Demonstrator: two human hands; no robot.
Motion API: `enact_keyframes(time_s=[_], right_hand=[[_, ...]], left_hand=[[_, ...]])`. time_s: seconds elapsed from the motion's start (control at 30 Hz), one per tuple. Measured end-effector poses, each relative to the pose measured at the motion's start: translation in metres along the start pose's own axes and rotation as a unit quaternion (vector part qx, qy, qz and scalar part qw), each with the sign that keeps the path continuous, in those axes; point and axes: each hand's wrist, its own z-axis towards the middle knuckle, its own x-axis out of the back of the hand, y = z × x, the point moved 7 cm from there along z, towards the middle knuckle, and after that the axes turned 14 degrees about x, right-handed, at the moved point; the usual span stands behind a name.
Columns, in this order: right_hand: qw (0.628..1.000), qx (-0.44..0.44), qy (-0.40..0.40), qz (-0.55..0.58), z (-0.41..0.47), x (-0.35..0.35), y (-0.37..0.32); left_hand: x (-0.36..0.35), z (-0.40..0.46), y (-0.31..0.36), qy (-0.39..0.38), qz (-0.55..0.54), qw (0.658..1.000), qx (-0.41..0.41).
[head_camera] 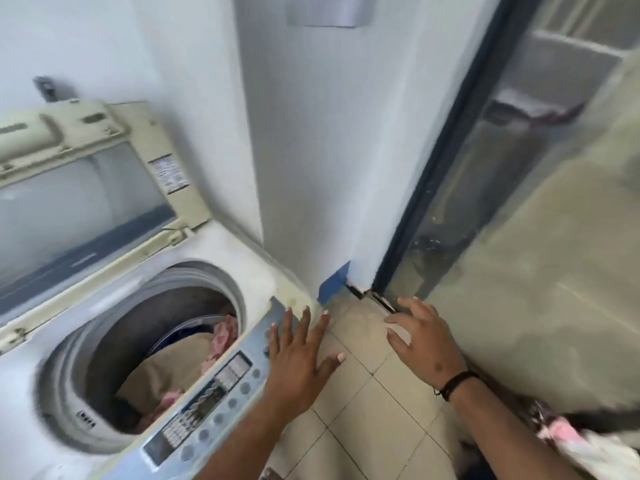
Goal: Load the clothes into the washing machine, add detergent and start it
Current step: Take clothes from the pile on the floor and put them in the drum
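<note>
Down at five o'clock, a scrap of pink and white patterned cloth (568, 441) pokes in, cut off by the edge and too blurred to identify. Both forearms come in from the bottom. The left hand (298, 358) is spread flat, fingers splayed, holding nothing, over the right end of the control panel (214, 396); whether the palm actually presses the panel is hard to tell. The right hand (424, 341) hangs open at four o'clock over the tiled floor (367, 407), fingers loosely curled, empty, a dark band (455, 384) on its wrist. The panel's buttons and labels are smeared, nothing legible. Moving in to eight o'clock, the washing machine (221, 244) stands with its drum wide open, and the clothes (166, 368) sit inside: a tan piece on top, pink bits at its edges, something dark underneath that can't be made out. The front rim hides the lower part of the load. Further back at ten o'clock, the lid (86, 174) is raised against the wall, its left side out of frame, its sticker unreadable. At two o'clock a dark-framed glass door (485, 188) shows only murky reflections.
</note>
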Motion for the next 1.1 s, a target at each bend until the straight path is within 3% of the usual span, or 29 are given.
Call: enact_keyframes(time_s=[0.23,0.43,0.57,0.77,1.1], right_hand=[[0.981,-0.185,0.054,0.015,-0.167,0.039,0.127],[0.953,-0.301,0.011,0.019,-0.298,0.049,0.199],[0.925,-0.377,0.014,0.048,-0.376,0.054,0.228],[0.842,-0.521,0.056,0.127,-0.484,0.036,0.270],[0.763,-0.616,0.080,0.179,-0.534,0.052,0.339]], left_hand=[[-0.086,-0.028,0.163,-0.122,0.066,0.981,-0.135],[-0.176,-0.074,0.295,-0.189,0.156,0.930,-0.275],[-0.228,-0.097,0.347,-0.230,0.189,0.909,-0.293],[-0.279,-0.118,0.397,-0.296,0.192,0.875,-0.332],[-0.373,-0.112,0.510,-0.369,0.219,0.813,-0.394]])
